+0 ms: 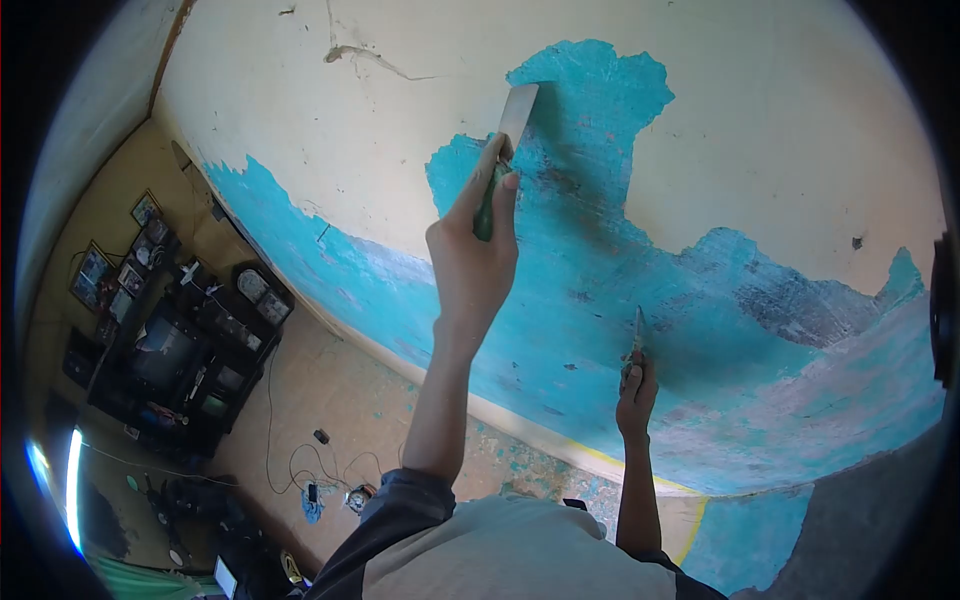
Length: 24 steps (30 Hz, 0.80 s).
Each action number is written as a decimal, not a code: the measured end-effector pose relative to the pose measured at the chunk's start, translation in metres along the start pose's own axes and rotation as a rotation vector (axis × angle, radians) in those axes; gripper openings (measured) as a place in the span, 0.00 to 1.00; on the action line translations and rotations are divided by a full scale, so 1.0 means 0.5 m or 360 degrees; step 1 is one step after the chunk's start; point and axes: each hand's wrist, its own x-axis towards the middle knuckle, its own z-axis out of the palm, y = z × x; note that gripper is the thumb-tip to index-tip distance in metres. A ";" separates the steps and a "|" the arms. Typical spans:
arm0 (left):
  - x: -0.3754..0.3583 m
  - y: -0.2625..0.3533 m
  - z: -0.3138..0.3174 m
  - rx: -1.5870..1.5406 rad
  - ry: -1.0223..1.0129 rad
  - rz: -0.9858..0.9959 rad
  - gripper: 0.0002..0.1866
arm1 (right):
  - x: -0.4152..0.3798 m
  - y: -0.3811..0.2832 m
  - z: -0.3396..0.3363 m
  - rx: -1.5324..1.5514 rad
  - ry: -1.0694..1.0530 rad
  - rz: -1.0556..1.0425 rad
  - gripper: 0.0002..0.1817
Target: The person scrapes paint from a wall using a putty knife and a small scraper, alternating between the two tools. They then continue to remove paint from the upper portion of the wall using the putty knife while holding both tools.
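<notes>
My left hand (472,265) is wrapped round the green handle of a scraper (517,112), raised high against the wall. The scraper's flat metal blade lies at the upper edge of a bare blue patch (590,75), where the cream paint (440,50) ends in a ragged line. Lower and to the right, my right hand (637,400) grips a second tool with a narrow, pointed-looking metal blade (638,325). That blade points up in front of the blue part of the wall, and my fingers cover most of its handle.
Paint flakes (500,455) litter the floor (320,385) along the wall's foot. Cables (290,470) and small items lie on the floor at left. A dark cabinet (175,350) with a television stands beyond, near framed pictures (92,275). A motorcycle (190,510) is at lower left.
</notes>
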 end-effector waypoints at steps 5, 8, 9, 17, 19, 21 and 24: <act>-0.028 -0.041 0.016 0.0094 0.0051 0.0198 0.20 | 0.001 -0.005 0.002 0.0012 0.0003 0.0004 0.20; -0.008 -0.051 0.024 0.0069 0.0131 0.0351 0.20 | 0.002 -0.002 0.004 0.0000 0.0013 -0.0016 0.20; 0.006 0.009 0.002 0.0047 0.0025 0.0029 0.20 | 0.004 -0.003 0.002 -0.0004 0.0014 -0.0015 0.20; -0.024 -0.046 0.025 0.0064 0.0111 0.0191 0.20 | 0.001 0.006 0.000 -0.0019 0.0025 0.0030 0.19; -0.014 -0.019 0.005 0.0124 0.0027 0.0032 0.20 | 0.001 0.005 0.000 -0.0001 0.0020 0.0010 0.19; -0.006 -0.013 0.002 0.0071 0.0037 0.0047 0.20 | 0.002 0.006 0.002 0.0026 0.0012 -0.0013 0.20; -0.019 -0.031 0.009 0.0109 0.0030 0.0037 0.20 | -0.004 0.002 0.003 0.0043 0.0014 0.0012 0.20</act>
